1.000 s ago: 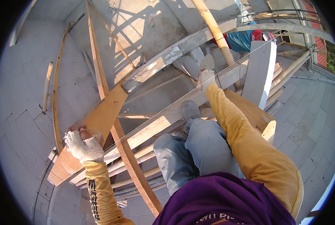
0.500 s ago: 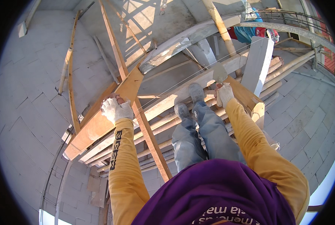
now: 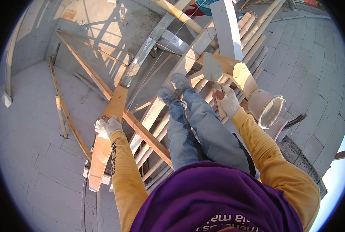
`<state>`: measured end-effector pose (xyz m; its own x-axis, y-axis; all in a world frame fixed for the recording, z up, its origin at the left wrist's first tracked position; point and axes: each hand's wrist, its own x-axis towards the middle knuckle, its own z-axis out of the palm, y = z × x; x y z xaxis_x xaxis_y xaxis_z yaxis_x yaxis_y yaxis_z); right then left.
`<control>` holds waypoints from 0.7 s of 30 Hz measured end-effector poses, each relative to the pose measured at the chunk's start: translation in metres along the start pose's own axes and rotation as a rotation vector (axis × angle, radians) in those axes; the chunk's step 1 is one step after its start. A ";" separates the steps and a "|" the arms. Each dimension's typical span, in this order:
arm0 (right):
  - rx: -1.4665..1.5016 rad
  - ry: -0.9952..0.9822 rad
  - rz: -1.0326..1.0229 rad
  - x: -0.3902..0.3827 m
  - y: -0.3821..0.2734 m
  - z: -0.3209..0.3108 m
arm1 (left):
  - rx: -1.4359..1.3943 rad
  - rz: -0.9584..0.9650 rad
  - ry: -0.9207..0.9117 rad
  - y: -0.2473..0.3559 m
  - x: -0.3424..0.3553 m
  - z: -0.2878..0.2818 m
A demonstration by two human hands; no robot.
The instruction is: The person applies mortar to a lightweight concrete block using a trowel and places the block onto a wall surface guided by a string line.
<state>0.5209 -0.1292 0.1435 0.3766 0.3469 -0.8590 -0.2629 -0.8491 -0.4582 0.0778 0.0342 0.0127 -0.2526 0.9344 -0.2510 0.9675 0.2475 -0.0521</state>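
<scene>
My left hand, in a pale work glove with bare fingertips, is closed on the edge of a long, flat wooden board. My right hand, gloved the same way, grips a trowel. Its broad grey blade points away from me, beside a wooden formwork box. The blade looks smeared with grey. Between my hands, my feet in grey footwear stand on poles and timbers.
A mortar-stained bucket stands right of my right hand. A pale block lies across the timbers ahead. A taut string crosses the left side. A slanting wooden strip passes near my left arm. Another person's blue clothing shows at the top.
My view has swung toward the right, bringing the bucket into sight. The left hand remains on the board, and the right hand still holds the trowel.
</scene>
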 end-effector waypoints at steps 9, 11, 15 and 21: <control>-0.217 0.457 -0.263 -0.165 0.011 -0.088 | 0.058 -0.052 -0.081 0.004 0.008 -0.012; -0.307 0.584 -0.277 -0.194 0.024 -0.124 | 0.073 -0.042 -0.096 0.003 0.010 -0.012; -0.287 0.790 -0.106 -0.253 0.040 -0.170 | 0.103 0.008 -0.099 0.000 0.014 -0.010; -0.483 0.889 0.140 -0.305 0.093 -0.212 | 0.099 0.073 -0.247 -0.005 0.024 -0.011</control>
<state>0.5701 -0.3987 0.4107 0.9447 -0.0216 -0.3271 -0.0424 -0.9975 -0.0566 0.0671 0.0578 0.0175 -0.1827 0.8551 -0.4852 0.9827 0.1442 -0.1159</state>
